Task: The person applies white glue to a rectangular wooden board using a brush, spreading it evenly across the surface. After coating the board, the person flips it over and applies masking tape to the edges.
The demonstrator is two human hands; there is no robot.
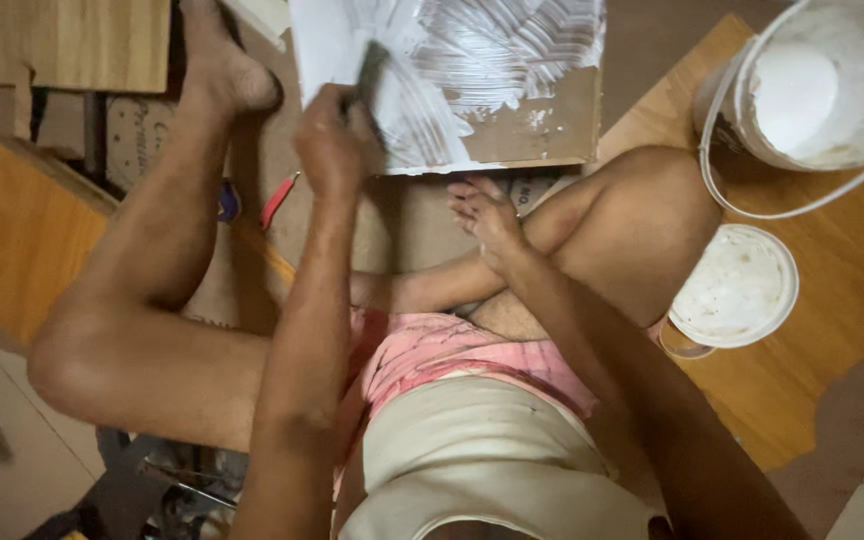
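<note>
My left hand (337,135) is clenched around a dark scraper (370,68), its blade on the board (542,125) at top centre, which is smeared with white paste. My right hand (487,215) rests open just below the board's edge, holding nothing. A bucket (802,90) stands upper right, its lid (737,287) below it.

Left hand (332,140): arm extended forward, fingers clenched in a fist. Right hand (487,215): fingers loosely extended, resting near right knee.
</note>
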